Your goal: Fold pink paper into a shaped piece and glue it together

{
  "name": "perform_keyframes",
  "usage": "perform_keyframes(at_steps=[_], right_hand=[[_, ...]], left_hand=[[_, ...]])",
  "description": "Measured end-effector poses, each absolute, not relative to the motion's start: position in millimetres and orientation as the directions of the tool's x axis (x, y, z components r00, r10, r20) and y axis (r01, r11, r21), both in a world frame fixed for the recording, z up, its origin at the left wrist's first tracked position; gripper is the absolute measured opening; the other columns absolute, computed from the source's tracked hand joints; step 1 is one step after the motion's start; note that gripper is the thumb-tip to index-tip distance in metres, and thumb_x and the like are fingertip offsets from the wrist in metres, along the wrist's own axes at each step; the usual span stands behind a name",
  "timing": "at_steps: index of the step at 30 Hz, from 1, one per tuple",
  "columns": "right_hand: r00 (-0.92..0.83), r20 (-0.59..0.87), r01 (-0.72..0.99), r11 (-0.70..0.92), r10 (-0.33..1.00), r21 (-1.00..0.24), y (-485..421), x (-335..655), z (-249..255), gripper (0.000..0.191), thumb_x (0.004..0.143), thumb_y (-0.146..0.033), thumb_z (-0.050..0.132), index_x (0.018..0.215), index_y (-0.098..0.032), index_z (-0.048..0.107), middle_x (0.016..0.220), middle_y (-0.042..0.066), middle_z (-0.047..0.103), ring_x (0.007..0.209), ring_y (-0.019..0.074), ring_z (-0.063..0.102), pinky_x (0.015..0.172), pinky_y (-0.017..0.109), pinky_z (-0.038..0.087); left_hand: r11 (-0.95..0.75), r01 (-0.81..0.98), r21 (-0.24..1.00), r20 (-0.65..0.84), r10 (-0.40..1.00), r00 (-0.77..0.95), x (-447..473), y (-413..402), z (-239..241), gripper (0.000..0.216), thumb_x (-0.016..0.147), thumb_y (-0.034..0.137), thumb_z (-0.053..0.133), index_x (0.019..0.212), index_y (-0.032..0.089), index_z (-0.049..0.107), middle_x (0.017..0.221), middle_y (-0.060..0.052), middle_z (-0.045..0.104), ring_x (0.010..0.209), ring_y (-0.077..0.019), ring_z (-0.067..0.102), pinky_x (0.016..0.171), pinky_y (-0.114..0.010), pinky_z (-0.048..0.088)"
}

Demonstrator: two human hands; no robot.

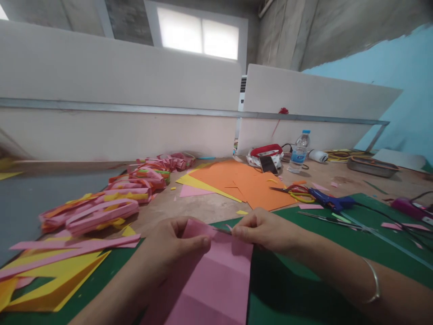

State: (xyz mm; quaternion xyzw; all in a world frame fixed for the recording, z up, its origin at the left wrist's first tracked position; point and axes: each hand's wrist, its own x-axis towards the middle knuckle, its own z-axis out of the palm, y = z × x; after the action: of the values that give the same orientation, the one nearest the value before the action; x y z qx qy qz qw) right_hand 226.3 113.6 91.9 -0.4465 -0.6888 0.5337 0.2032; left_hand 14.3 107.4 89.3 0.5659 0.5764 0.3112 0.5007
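A creased pink sheet of paper stands in front of me above the green cutting mat. My left hand pinches its upper left edge, thumb on the near face. My right hand is closed at the upper right edge around a thin grey blade-like tool, whose tip points left along the paper's top. Most of the tool is hidden by the fingers, so its exact kind does not show. A small pink curl of paper rises beside the tip.
Bundled pink, orange and yellow paper strips lie left, above folded yellow paper. Orange sheets spread ahead. Right are yellow-handled scissors, a blue glue gun, tweezers, a water bottle and a metal tray.
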Motion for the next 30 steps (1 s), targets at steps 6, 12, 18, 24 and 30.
perform_keyframes(at_steps=[6,12,18,24,30], right_hand=[[-0.498,-0.205,0.446,0.046,0.842,-0.894,111.6,226.2,94.6,0.044,0.082,-0.044,0.053,0.051,-0.017,0.036,0.051,-0.007,0.025,0.046,0.0056,0.021,0.043,0.024,0.015],[-0.511,-0.181,0.47,0.097,0.84,-0.877,110.0,224.9,96.4,0.042,0.085,-0.039,0.048,0.052,-0.016,0.037,0.054,-0.006,0.026,0.049,0.0061,0.021,0.045,0.025,0.014],[-0.517,-0.176,0.438,0.082,0.838,-0.895,110.8,224.0,94.0,0.042,0.084,-0.04,0.049,0.052,-0.016,0.037,0.055,-0.005,0.028,0.051,0.0065,0.023,0.046,0.024,0.016],[-0.516,-0.168,0.437,0.09,0.84,-0.895,110.2,224.4,95.8,0.04,0.084,-0.038,0.049,0.053,-0.015,0.04,0.057,-0.005,0.03,0.053,0.0071,0.024,0.049,0.024,0.018],[-0.517,-0.162,0.426,0.089,0.841,-0.9,111.7,225.3,95.8,0.041,0.084,-0.041,0.05,0.053,-0.015,0.042,0.056,-0.005,0.03,0.052,0.0071,0.024,0.048,0.024,0.018]], left_hand=[[0.152,0.324,0.934,-0.212,0.965,0.156,15.0,106.7,89.8,0.02,0.06,0.032,0.07,0.073,0.017,0.068,0.068,-0.007,0.073,0.06,-0.0239,0.066,0.053,-0.031,0.049],[0.16,0.276,0.948,-0.215,0.96,0.182,16.8,105.5,91.0,0.018,0.059,0.031,0.071,0.07,0.017,0.069,0.064,-0.007,0.072,0.056,-0.0223,0.066,0.051,-0.03,0.049],[0.228,0.198,0.953,-0.266,0.945,0.192,17.3,105.5,89.2,0.021,0.057,0.031,0.073,0.072,0.016,0.069,0.066,-0.007,0.073,0.057,-0.0222,0.066,0.053,-0.031,0.05],[0.242,0.184,0.953,-0.277,0.941,0.194,16.3,105.6,86.5,0.02,0.058,0.029,0.072,0.072,0.016,0.068,0.065,-0.006,0.072,0.058,-0.0218,0.065,0.053,-0.029,0.048],[0.24,0.189,0.952,-0.271,0.95,0.158,15.6,105.4,87.6,0.037,0.061,0.053,0.068,0.072,0.018,0.067,0.061,-0.002,0.067,0.057,-0.0187,0.061,0.046,-0.022,0.04]])
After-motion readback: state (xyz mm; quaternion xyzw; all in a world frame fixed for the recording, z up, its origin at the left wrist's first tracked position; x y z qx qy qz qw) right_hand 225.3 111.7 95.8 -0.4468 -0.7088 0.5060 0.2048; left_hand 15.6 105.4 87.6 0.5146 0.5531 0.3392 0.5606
